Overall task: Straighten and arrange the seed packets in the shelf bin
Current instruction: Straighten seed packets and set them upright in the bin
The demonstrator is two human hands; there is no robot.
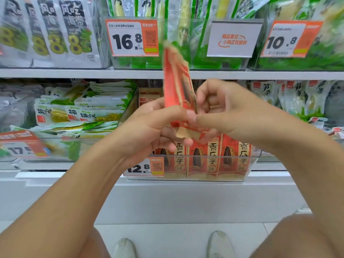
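Note:
A red and tan seed packet stands upright and edge-on above the clear shelf bin. My left hand grips its lower end from the left, thumb across the front. From the right, my right hand pinches the same lower end, fingers curled. Three more red seed packets stand side by side in the bin, faces forward, just below my hands. The held packet is blurred.
A price tag reading 12.8 hangs on the bin's front left. Green bamboo-shoot packets fill the bin to the left; more stand at the right. The upper shelf carries further bins and price tags. Shoes show on the floor below.

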